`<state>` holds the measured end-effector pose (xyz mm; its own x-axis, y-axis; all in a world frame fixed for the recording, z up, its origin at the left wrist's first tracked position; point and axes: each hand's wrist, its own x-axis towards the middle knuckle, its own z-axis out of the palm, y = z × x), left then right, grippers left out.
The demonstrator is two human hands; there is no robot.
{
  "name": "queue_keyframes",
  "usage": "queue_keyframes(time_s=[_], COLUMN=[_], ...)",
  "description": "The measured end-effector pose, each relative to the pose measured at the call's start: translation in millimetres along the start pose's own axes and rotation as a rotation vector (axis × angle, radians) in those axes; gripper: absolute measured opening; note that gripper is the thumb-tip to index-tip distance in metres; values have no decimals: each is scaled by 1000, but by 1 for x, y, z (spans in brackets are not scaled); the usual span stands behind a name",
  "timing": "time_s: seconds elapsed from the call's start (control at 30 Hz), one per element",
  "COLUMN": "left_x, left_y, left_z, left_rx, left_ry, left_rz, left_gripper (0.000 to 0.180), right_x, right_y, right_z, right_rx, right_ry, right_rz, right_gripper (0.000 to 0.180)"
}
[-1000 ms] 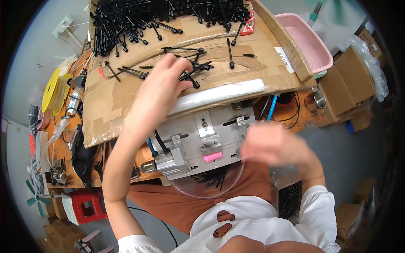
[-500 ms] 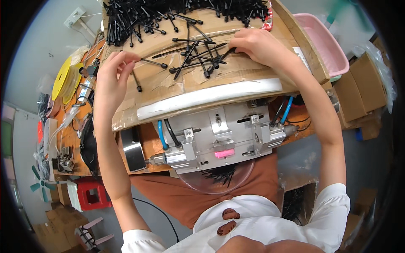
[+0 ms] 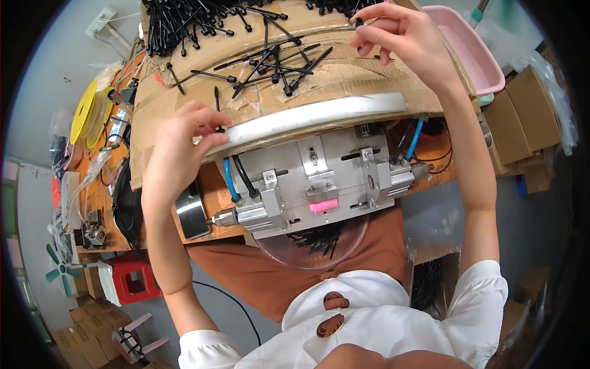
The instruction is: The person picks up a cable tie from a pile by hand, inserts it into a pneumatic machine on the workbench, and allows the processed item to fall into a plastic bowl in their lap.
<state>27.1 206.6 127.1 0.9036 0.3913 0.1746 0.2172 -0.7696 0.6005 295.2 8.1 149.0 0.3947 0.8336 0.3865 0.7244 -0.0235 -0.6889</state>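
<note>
A cardboard sheet [image 3: 344, 77] lies over the bench, with several loose black plastic pins [image 3: 270, 61] on it and a dense heap of them [image 3: 184, 18] at the far edge. My left hand [image 3: 184, 144] is at the sheet's near left edge, by a white strip [image 3: 319, 114], its fingertips pinched on one black pin [image 3: 217, 104]. My right hand [image 3: 402, 40] is raised over the far right of the sheet, thumb and finger closed on the head of a black pin [image 3: 359, 22].
A metal fixture [image 3: 319, 175] with blue hoses and a pink part [image 3: 324, 206] sits below the cardboard. Under it is a clear bowl [image 3: 313, 246] of black pins. A pink basin [image 3: 476, 52], cardboard boxes [image 3: 528, 117], yellow reels [image 3: 83, 111] and a red stool [image 3: 132, 277] surround the bench.
My left hand came down from the sheet's upper left to its near edge. My right hand moved from the loose pins in the middle up to the far right.
</note>
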Motion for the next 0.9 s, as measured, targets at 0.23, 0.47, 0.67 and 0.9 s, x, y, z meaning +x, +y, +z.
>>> queue_keyframes(time_s=[0.23,0.47,0.67,0.9], left_x=[-24,-119,-136,-130], left_y=[13,56,68,70], left_z=[15,117,187,194], left_rx=[18,70,243,355], left_ry=[102,302,136,77], left_rz=[1,171,111,90], left_gripper=[21,62,66,69], right_x=[-25,-76,-105,-123], right_y=[-4,-12,-4,-27], right_z=[6,3,14,19], right_rx=[538,907,713,715], right_ry=[206,325,351,424], right_rz=[152,59,6,-73], right_gripper=[21,21,33,21])
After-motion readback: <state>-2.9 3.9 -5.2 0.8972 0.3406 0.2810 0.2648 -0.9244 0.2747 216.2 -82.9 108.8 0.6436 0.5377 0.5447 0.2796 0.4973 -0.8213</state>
